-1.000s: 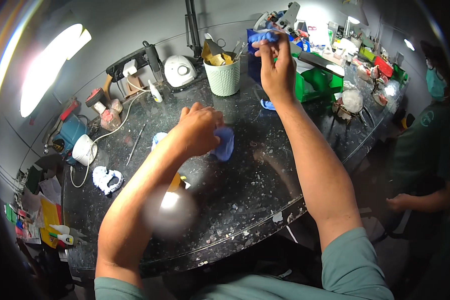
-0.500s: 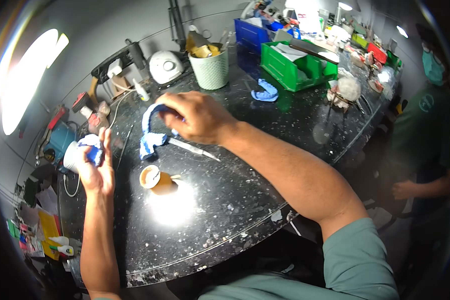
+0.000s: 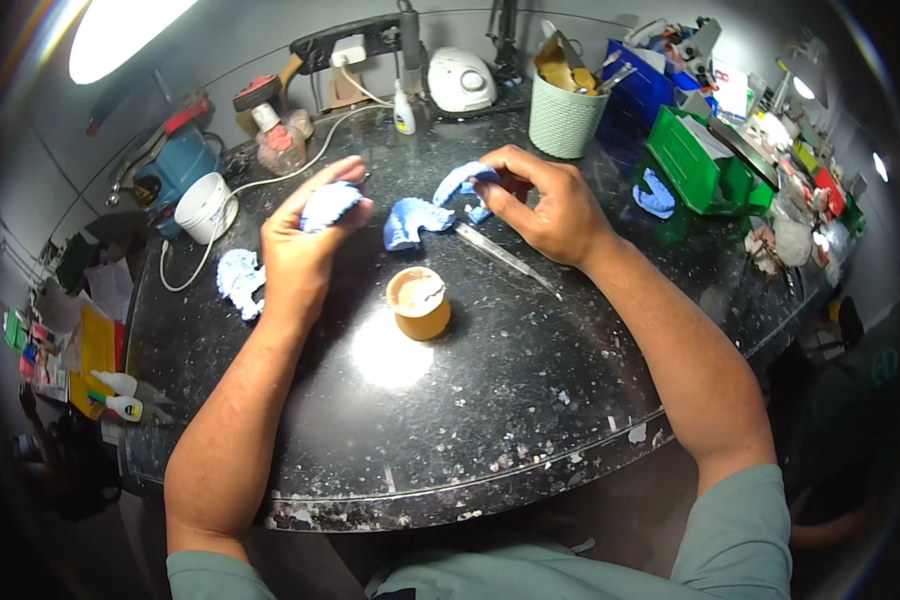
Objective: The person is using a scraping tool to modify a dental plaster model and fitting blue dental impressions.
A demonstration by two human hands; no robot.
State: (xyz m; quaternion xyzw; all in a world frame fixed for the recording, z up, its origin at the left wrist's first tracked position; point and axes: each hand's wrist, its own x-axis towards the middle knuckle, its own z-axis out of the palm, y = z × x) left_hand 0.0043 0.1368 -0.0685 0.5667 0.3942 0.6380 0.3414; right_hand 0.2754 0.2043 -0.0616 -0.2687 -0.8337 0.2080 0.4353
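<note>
Two blue dental casts are held over a speckled black stone worktop [image 3: 490, 430], one in each hand.

Compared with half a second ago, the left hand [image 3: 305, 250] is brought in from the white tub [image 3: 202, 207] toward the middle, and its fingers are now closed around a pale blue horseshoe-shaped plaster cast [image 3: 328, 204]. The right hand [image 3: 545, 205] is held further right, with a second blue arch-shaped cast [image 3: 463, 183] pinched between thumb and fingertips, its long axis slanted from lower left to upper right. Five blue casts are counted: two held, one [image 3: 412, 220] lying between the fingertips of both hands, one [image 3: 238, 280] left of the left wrist, one [image 3: 655, 195] by the green bin [image 3: 695, 160]. One tan cup [image 3: 418, 303] and one metal instrument [image 3: 505, 258] lie below the fingers.
</note>
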